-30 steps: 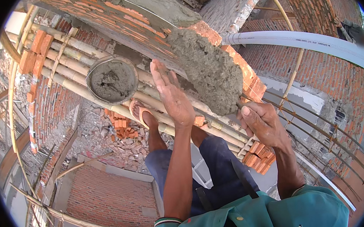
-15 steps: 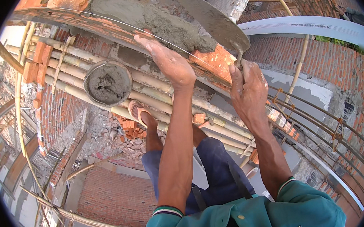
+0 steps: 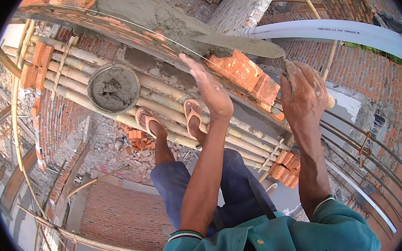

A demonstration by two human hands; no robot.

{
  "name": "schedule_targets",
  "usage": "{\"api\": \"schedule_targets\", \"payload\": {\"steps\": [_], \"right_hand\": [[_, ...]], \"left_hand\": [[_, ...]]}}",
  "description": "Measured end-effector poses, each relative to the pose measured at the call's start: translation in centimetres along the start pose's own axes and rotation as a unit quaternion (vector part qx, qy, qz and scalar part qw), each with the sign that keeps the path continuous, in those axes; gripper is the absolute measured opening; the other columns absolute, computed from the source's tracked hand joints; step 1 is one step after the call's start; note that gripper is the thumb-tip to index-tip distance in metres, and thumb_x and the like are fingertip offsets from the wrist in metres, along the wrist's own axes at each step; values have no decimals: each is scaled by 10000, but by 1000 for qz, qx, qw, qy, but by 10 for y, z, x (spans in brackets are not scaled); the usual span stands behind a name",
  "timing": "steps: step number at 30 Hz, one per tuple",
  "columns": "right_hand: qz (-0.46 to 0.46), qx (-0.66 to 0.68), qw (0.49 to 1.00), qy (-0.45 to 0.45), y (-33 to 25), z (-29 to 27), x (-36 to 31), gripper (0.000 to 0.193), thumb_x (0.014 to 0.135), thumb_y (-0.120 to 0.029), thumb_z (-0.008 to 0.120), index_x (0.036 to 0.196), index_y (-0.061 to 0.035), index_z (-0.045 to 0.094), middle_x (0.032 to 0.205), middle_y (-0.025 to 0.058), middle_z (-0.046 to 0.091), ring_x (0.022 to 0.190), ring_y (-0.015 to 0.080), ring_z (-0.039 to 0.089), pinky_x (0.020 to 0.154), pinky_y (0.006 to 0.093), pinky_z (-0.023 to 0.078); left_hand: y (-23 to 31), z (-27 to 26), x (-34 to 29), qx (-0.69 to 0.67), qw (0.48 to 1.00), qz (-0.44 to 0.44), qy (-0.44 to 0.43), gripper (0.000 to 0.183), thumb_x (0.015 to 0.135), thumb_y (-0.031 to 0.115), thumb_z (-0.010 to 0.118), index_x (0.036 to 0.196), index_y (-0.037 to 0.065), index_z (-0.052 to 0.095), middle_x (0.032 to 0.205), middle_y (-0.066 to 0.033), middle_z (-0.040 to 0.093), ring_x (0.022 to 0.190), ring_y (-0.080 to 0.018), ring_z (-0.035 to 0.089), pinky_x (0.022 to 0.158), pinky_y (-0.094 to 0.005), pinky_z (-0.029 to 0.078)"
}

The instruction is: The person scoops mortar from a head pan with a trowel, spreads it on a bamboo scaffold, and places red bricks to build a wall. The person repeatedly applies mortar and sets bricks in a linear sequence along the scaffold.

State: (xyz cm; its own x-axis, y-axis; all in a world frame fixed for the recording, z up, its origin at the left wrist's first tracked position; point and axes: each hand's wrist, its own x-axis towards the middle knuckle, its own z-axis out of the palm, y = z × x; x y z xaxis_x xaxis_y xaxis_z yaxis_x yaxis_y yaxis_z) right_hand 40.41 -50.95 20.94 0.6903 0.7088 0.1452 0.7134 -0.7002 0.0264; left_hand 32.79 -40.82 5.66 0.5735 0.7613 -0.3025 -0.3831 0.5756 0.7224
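Note:
My right hand (image 3: 303, 88) is closed round the wooden handle of a trowel (image 3: 246, 44). The trowel's blade points left, its edge toward me, and its tip lies at the wet mortar (image 3: 168, 25) spread along the top of the brick wall. Fingers stretched out and together, my left hand (image 3: 211, 91) is held in the air on the near side of the wall, with nothing in it. A taut white string (image 3: 137, 27) runs along the wall's near edge. Orange bricks (image 3: 242, 74) lie on the wall to the right of the mortar.
A bucket of mortar (image 3: 114, 90) stands on the bamboo pole platform (image 3: 163, 100) under my feet. Stacked bricks sit on the platform's left end (image 3: 37, 65) and right end (image 3: 286, 169). A white pipe (image 3: 336, 28) crosses behind the trowel; tied steel bars (image 3: 371, 158) stick out at right.
The trowel has turned from a broad face to a thin edge, and my right hand has moved right and up. My left hand has shifted right and slightly down. My right foot has come forward.

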Motion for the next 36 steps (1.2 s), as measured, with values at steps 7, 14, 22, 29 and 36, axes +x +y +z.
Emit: {"api": "schedule_targets", "payload": {"steps": [7, 14, 22, 29, 36], "right_hand": [[-13, -39, 999, -7, 11, -18, -7, 267, 830, -16, 751, 1096, -39, 738, 1041, 95, 725, 974, 306, 695, 872, 452, 528], [4, -103, 994, -27, 0, -33, 10, 216, 836, -35, 759, 1051, -45, 735, 1028, 83, 726, 961, 298, 698, 857, 461, 522], [-10, -86, 996, -14, 2, -30, 14, 199, 853, -58, 758, 1049, -35, 734, 1029, 94, 726, 976, 309, 696, 894, 450, 525], [-26, -73, 996, -54, -5, -17, 25, 296, 823, -45, 784, 1113, -38, 726, 1063, 100, 710, 1034, 313, 676, 918, 462, 522], [112, 1, 988, -106, 6, -56, 7, 211, 909, -128, 778, 1040, 28, 725, 801, 131, 648, 660, 276, 634, 667, 402, 504]], "left_hand": [[-20, 9, -23, 114, 993, -16, -7, 749, 1151, 498, 133, 1656, 10, -126, 1761, -150, -131, 1625, -277, -121, 1314, -411, -47], [-19, 10, -15, 89, 996, 13, -3, 761, 1150, 500, 148, 1654, -4, -116, 1754, -180, -140, 1624, -279, -124, 1314, -415, -59], [3, 29, -10, -44, 997, -31, 56, 785, 1141, 544, 201, 1672, 55, -109, 1761, -156, -135, 1627, -266, -128, 1311, -407, -60], [14, 41, -8, -49, 997, -18, 58, 802, 1140, 544, 235, 1667, 66, -135, 1759, -127, -165, 1624, -257, -142, 1312, -413, -67], [28, 2, -9, -121, 992, 18, 35, 835, 1111, 602, 281, 1668, 196, -191, 1748, -41, -246, 1614, -213, -200, 1296, -476, -111]]}}
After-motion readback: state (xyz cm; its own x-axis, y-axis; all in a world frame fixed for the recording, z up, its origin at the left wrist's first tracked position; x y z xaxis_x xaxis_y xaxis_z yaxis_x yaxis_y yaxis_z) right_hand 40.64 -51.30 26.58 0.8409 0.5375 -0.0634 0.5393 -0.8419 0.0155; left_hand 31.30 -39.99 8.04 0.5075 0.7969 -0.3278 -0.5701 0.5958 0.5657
